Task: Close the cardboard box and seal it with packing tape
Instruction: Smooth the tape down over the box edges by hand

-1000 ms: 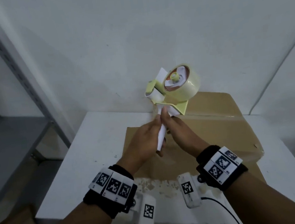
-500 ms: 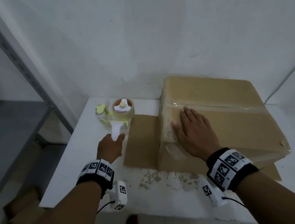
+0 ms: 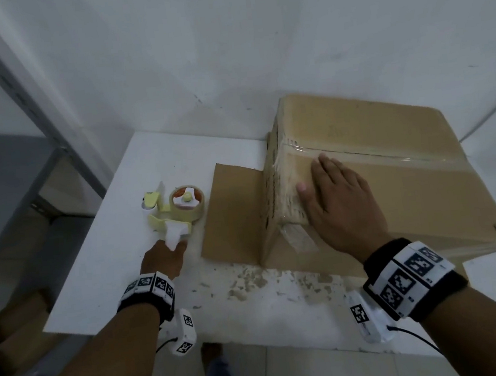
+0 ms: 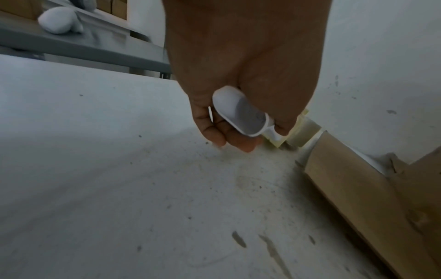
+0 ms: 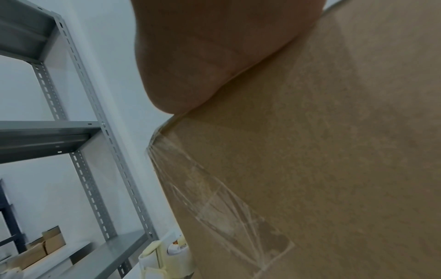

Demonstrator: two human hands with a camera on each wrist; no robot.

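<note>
At the far left stands a grey shelf (image 3: 7, 172), off the table (image 3: 99, 251). My left hand (image 3: 163, 257) is low near the table's left edge, its fingers curled round the white handle (image 4: 241, 113) of the dispenser (image 3: 175, 210), which lies on its side on the table between that edge and the flat cardboard sheet (image 3: 231, 211). I judge I am setting it down, though whether the grip is loosening I cannot tell. The sheet lies under the box (image 3: 394, 177), which fills the table's right half up to the back edge, flaps closed. Clear tape (image 3: 376, 154) runs along the top seam and wraps down the box's left end. My right hand (image 3: 339, 199) lies spread and flat on the box's near-left top corner, palm pressing the tape there. The wrist view shows creases and ridges in the tape on the box's side, so the worry is a poor bond: if I lift off before rubbing those down, the end may peel. Pressing hard so near the corner could also slide the box on the loose sheet, and the dispenser, close to the left edge, could get knocked off if my left hand catches it.
</note>
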